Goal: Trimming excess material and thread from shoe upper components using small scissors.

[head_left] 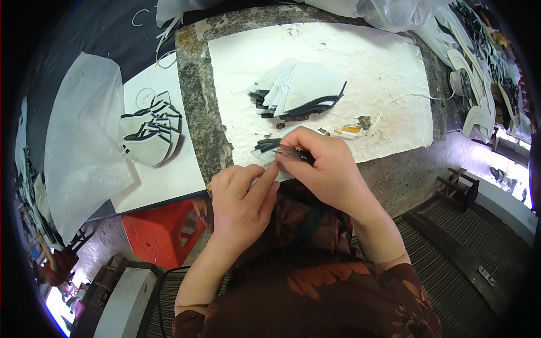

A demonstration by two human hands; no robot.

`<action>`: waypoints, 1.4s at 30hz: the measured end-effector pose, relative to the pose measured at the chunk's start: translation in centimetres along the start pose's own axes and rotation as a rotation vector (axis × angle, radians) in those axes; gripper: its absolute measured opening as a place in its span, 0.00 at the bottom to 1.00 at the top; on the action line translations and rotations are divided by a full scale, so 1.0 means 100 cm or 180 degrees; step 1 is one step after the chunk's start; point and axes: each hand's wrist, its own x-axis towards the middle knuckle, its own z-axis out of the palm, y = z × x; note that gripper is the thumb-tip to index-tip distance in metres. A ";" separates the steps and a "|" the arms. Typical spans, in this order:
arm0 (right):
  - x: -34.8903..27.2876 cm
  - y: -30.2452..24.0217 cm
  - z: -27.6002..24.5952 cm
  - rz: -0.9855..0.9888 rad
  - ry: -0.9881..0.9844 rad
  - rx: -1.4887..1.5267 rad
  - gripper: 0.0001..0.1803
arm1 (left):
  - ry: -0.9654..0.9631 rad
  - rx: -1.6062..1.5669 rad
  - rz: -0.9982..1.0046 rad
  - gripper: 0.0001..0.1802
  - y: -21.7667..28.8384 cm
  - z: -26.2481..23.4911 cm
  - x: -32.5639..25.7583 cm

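At the near edge of the white sheet (383,62), my right hand (332,166) is closed around small dark metal thread snips (295,153), their blades pointing left. Beside it, my left hand (239,194) has its fingers bent and pressed together on a pale flat piece (261,157) with a black edge strip. The fingers cover most of this piece. Just beyond the fingertips lie several black strip ends (268,145). Farther back, a fanned stack of curved white pieces (307,87) with black edging rests on the sheet.
Left of the stone slab (200,107), another bundle of black-edged white pieces (155,135) lies on a white board (152,194), next to a plastic bag (84,135). A red stool (158,236) stands below. White cord (414,97) runs to a spool (459,83) at right.
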 end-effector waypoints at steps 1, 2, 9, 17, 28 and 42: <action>0.002 0.000 0.003 -0.0146 0.0050 -0.0282 0.06 | 0.0000 -0.0003 -0.0005 0.19 -0.001 0.001 -0.001; 0.003 0.001 0.005 -0.0144 0.0046 -0.0284 0.06 | 0.0008 0.0023 0.0050 0.20 -0.002 0.001 -0.002; 0.003 0.007 0.017 -0.0484 0.0386 -0.0808 0.07 | 0.0066 0.0147 0.0170 0.22 -0.002 0.003 -0.005; 0.003 0.007 0.021 -0.0501 0.0467 -0.1064 0.09 | 0.0087 0.0238 0.0157 0.22 -0.001 0.006 -0.009; 0.003 0.007 0.023 -0.0562 0.0505 -0.1199 0.08 | 0.0072 0.0647 0.0116 0.22 -0.003 0.009 -0.013; 0.006 0.006 0.005 -0.0629 0.0642 -0.1395 0.06 | 0.0021 0.0603 0.0015 0.21 0.002 0.006 -0.006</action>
